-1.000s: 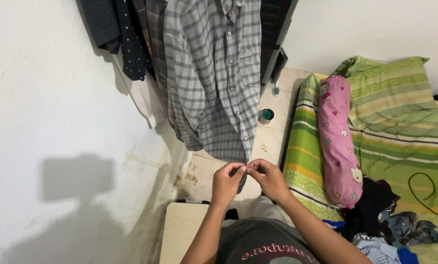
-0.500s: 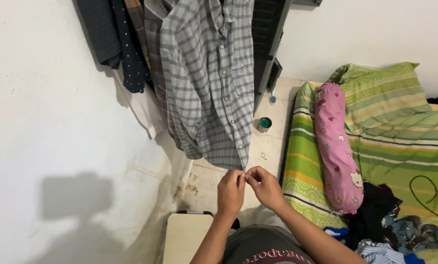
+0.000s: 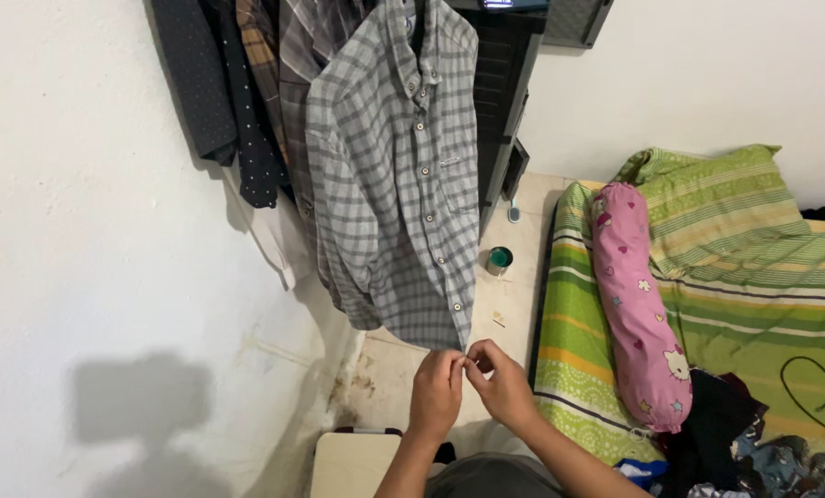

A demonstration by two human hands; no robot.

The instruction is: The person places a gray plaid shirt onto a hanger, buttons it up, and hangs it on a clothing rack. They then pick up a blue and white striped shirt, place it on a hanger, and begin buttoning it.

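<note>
A grey plaid button-up shirt (image 3: 394,175) hangs in front of me, its buttoned front facing me. My left hand (image 3: 436,397) and my right hand (image 3: 500,383) meet at the bottom hem of the shirt, fingertips pinched together on the lowest part of the button strip. Both forearms reach up from the bottom of the view. Whether a button sits between the fingers is hidden.
More dark and plaid garments (image 3: 237,101) hang along the white wall at left. A mattress with a green striped sheet (image 3: 754,295) lies at right, with a pink bolster (image 3: 634,295), a green pillow and a heap of clothes (image 3: 744,443). A small green cup (image 3: 498,260) stands on the floor.
The view has tilted up a little, so the shirt's collar now shows. Both hands stay pinched at the shirt's bottom hem, with only small finger movements.
</note>
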